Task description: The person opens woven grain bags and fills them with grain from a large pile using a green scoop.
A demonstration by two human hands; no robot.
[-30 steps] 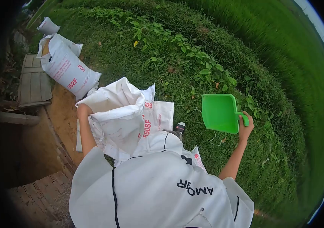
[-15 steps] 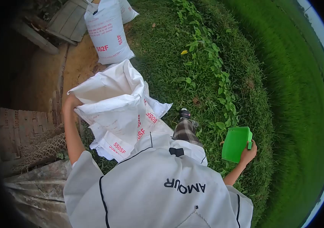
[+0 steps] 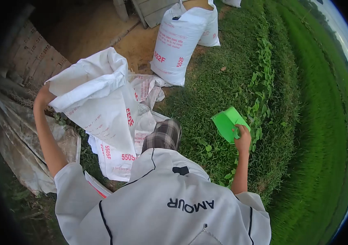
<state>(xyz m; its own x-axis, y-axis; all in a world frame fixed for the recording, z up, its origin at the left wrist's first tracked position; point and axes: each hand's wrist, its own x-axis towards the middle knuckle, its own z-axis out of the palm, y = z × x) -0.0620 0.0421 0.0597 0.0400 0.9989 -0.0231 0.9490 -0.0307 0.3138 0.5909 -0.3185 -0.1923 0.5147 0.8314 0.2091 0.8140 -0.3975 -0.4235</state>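
Observation:
At the left, my left hand (image 3: 44, 94) grips the rim of a white woven sack (image 3: 107, 116) with red print; its fingertips are hidden by the sack. The mouth of this sack gapes upward, its edge folded over, and its inside looks pale. Out to the right, over the grass, my right hand (image 3: 243, 139) is closed round the handle of a green plastic scoop (image 3: 224, 122). More flat, printed sacks (image 3: 116, 161) lie under and beside the open one.
Two full white sacks, one nearer (image 3: 178, 45) and one behind it (image 3: 210, 29), stand beyond the open sack. A brick wall (image 3: 35, 49) and a grey tarp (image 3: 31, 143) lie to the left. Grass (image 3: 227, 77) and a green field (image 3: 317, 102) stretch away on the right.
The view has swung left, bringing more of the full sacks in. My left hand has drawn the sack's mouth leftward. The scoop has turned and come inward in my right hand.

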